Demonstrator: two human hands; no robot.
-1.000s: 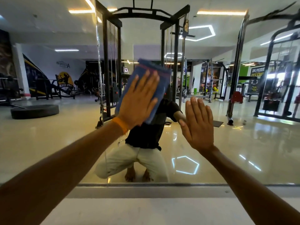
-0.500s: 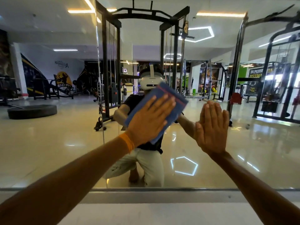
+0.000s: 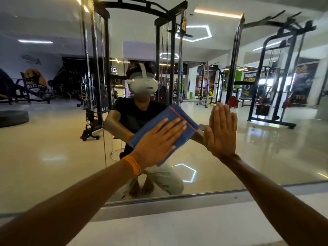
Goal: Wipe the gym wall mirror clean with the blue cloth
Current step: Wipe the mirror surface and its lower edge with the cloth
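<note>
Folded blue cloth (image 3: 174, 115) with a red stripe, flat on glossy wall mirror (image 3: 53, 139).
Left hand (image 3: 158, 144), fingers straight, presses it; right hand (image 3: 221, 132), fingers straight and together, lies on the glass at its three o'clock. Grey metal rail (image 3: 177, 201) edges the mirror at six o'clock.

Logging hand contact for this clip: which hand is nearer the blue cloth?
Left. The left hand lies flat on the blue cloth, pressing it to the mirror; the right hand rests on bare glass beside it, to its right.
</note>
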